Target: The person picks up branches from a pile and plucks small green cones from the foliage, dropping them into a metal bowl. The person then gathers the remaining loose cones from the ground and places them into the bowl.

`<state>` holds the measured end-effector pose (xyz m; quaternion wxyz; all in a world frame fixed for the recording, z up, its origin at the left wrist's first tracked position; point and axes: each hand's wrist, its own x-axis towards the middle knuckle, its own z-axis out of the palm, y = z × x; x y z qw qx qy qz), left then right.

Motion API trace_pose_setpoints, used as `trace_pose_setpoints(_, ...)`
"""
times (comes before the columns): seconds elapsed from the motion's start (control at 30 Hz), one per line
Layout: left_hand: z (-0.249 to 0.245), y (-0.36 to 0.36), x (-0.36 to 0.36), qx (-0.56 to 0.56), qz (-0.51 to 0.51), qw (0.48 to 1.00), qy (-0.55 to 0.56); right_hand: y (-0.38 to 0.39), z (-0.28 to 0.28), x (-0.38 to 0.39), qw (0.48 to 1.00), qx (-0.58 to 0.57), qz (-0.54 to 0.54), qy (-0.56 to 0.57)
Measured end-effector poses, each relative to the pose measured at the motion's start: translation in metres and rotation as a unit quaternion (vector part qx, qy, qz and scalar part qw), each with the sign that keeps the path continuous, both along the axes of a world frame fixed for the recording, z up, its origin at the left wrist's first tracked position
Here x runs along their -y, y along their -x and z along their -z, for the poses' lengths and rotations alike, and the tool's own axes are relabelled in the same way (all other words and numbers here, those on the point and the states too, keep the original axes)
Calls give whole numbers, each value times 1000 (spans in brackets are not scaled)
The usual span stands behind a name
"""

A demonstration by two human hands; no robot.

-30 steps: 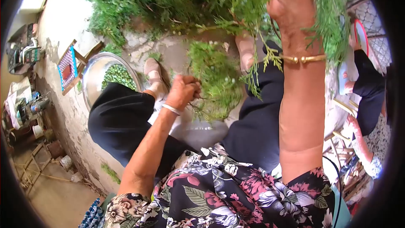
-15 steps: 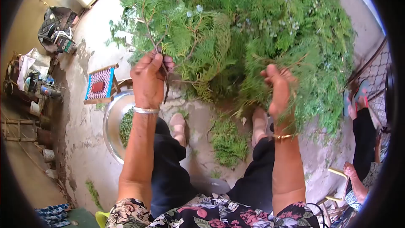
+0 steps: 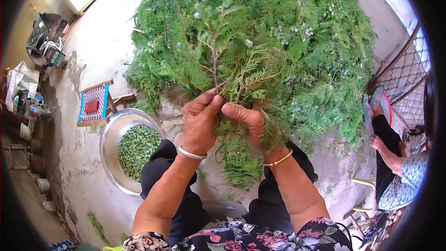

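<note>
Pinching the woody stem of a green sprig between thumb and fingers, your left hand and right hand sit side by side, thumbs nearly touching, both closed tight on it. The sprig stands upright in front of a big heap of cut greenery that covers the ground ahead of you.

Any print on the clutter at the left edge is too small to read.

To your left, a round metal basin rests on the concrete beside your knee, holding a layer of small green berries. Just beyond it stands a little woven stool.

Below your hands, a small pile of trimmings lies between your legs, which partly cover it. Your fingertips are buried in the foliage, so the exact contact is hard to make out. At the right edge another person is cut off by the dark lens border.
</note>
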<state>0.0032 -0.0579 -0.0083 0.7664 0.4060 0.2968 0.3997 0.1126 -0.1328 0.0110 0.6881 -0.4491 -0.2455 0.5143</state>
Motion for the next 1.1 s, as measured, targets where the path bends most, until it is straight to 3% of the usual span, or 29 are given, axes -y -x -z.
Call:
trace_pose_setpoints(0.13,19,-9,7,-15,15,999,-48,-7,18,0,993,106,-32,40)
trace_pose_setpoints(0.17,26,-8,9,-36,13,986,-159,-8,22,2,944,326,-34,-41)
trace_pose_setpoints(0.2,27,-8,10,-56,10,962,-269,-8,19,3,840,527,-34,-120)
trace_pose_setpoints(0.23,27,-6,10,-104,6,953,-285,-9,4,10,881,462,-69,-81)
trace_pose_setpoints(0.27,25,-6,12,-106,4,953,-283,-10,1,10,881,460,-72,-81)
trace_pose_setpoints(0.3,14,-8,14,-156,-15,923,-350,-12,0,8,959,272,-77,-7)
trace_pose_setpoints(0.33,6,-9,16,-205,-34,886,-415,-13,0,8,992,72,-80,70)
trace_pose_setpoints(0.37,2,-8,17,-203,-35,877,-434,-14,5,6,996,36,-55,65)
trace_pose_setpoints(0.4,5,-6,16,-205,-38,877,-432,-15,9,8,995,35,-59,67)
trace_pose_setpoints(0.47,15,-4,14,-219,-1,852,-475,-17,16,10,973,214,-67,50)
trace_pose_setpoints(0.53,15,-4,14,-207,0,844,-495,-11,11,7,975,211,-62,17)
trace_pose_setpoints(0.6,7,-3,20,-264,24,823,-502,-10,9,6,978,188,7,85)
trace_pose_setpoints(0.63,8,-4,20,-251,35,830,-496,-11,10,5,983,148,-7,104)
trace_pose_setpoints(0.73,5,4,13,-301,87,810,-496,-16,19,4,967,202,-12,156)
trace_pose_setpoints(0.87,-20,25,-4,-264,174,839,-443,-20,13,3,980,114,-24,160)
trace_pose_setpoints(0.93,-28,33,-10,-235,160,895,-345,-26,4,4,940,202,-90,258)
trace_pose_setpoints(0.97,-36,33,-9,-208,111,914,-329,-24,7,4,940,202,-90,259)
trace_pose_setpoints(1.0,-36,31,-10,-209,110,915,-329,-20,12,3,940,281,-31,190)
trace_pose_setpoints(1.03,-36,30,-11,-204,29,892,-402,-16,16,3,927,355,29,118)
trace_pose_setpoints(1.07,-37,28,-12,-196,-52,859,-470,-12,17,3,927,356,27,118)
trace_pose_setpoints(1.1,-42,26,-14,-189,-84,833,-513,-9,19,4,865,490,71,82)
